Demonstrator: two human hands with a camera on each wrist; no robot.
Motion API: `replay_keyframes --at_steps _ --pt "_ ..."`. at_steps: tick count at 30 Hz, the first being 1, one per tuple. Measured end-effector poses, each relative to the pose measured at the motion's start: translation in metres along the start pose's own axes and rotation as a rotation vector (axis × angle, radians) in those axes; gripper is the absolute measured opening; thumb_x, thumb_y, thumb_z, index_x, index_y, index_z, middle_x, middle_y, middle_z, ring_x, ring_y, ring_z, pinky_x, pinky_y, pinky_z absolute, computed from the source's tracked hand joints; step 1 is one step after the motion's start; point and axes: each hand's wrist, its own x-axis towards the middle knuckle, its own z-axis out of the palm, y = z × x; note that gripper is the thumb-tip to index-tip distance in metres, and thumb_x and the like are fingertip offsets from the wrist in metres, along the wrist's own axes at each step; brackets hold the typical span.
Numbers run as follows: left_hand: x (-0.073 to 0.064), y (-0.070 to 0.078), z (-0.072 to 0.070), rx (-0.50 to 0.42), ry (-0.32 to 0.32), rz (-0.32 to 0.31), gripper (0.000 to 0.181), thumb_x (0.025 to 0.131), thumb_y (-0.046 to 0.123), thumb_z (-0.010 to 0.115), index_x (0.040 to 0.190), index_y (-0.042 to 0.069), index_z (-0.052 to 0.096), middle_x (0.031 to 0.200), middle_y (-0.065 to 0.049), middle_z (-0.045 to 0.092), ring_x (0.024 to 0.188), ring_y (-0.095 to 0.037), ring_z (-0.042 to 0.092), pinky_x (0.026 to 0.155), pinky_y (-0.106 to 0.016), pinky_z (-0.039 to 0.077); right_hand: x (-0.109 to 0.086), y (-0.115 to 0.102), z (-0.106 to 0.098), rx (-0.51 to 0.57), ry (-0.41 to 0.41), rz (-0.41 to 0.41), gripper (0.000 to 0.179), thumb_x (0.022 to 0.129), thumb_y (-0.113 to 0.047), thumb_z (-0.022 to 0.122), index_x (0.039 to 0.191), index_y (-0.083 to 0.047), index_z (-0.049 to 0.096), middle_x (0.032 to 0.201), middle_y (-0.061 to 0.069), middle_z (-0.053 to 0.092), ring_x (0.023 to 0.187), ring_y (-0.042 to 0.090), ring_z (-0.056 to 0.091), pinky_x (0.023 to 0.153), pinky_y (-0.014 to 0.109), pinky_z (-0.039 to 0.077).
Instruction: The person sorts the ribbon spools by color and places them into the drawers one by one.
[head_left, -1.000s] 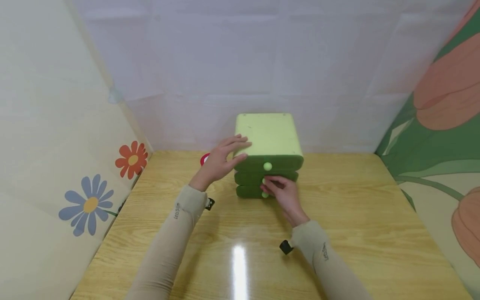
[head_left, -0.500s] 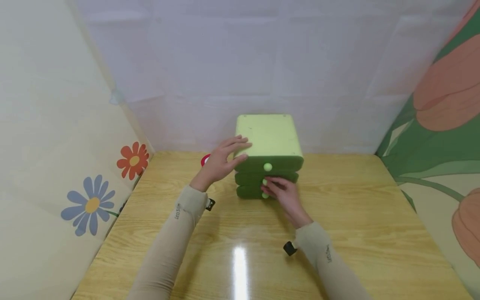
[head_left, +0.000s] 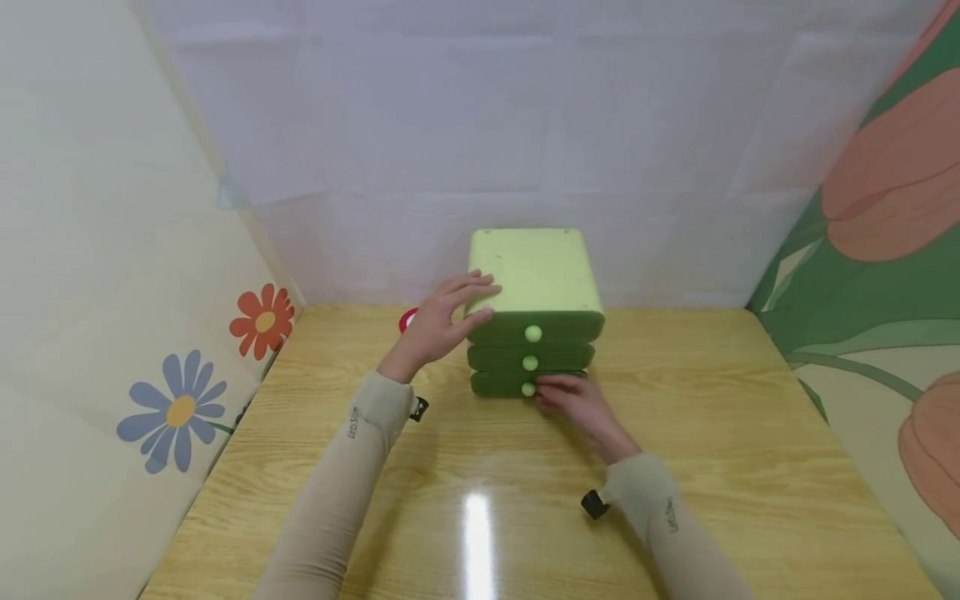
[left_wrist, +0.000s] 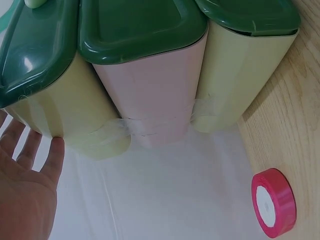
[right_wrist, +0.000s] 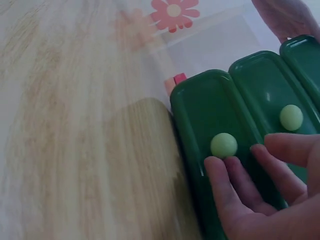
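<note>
Green three-drawer cabinet [head_left: 543,267], far centre, its lowest drawer [head_left: 497,384] now the one worked. Left hand [head_left: 442,321], fingers spread, rests on the cabinet's left edge; right hand [head_left: 581,408], loosely spread, has moved from the middle knob [head_left: 530,363] to beside the bottom knob [right_wrist: 223,145].

The head view looks forward and down; 2 nearer wrist views share its cabinet [head_left: 542,271].
</note>
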Motion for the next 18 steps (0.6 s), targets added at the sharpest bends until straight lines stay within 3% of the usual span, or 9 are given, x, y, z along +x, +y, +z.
replay_keyframes --at_steps 5,18 --pt "0.0 0.0 0.0 0.002 -0.008 0.002 0.044 0.106 0.039 0.06 0.147 0.025 0.059 0.16 0.002 0.048 0.156 -0.017 0.031 0.126 -0.052 0.03 0.005 0.008 0.006 0.021 0.005 0.036 0.033 0.099 0.002 0.063 0.129 0.015 0.062 0.121 0.028 0.069 0.104 0.03 0.073 0.099 0.043 0.059" --pt "0.0 -0.001 0.001 -0.003 -0.006 -0.004 0.045 0.106 0.041 0.059 0.148 0.027 0.058 0.161 0.004 0.047 0.156 -0.016 0.03 0.125 -0.052 0.03 0.014 0.019 0.014 0.019 0.064 0.015 0.026 0.095 0.005 0.069 0.12 0.014 0.069 0.116 0.024 0.073 0.096 0.024 0.077 0.087 0.033 0.063"
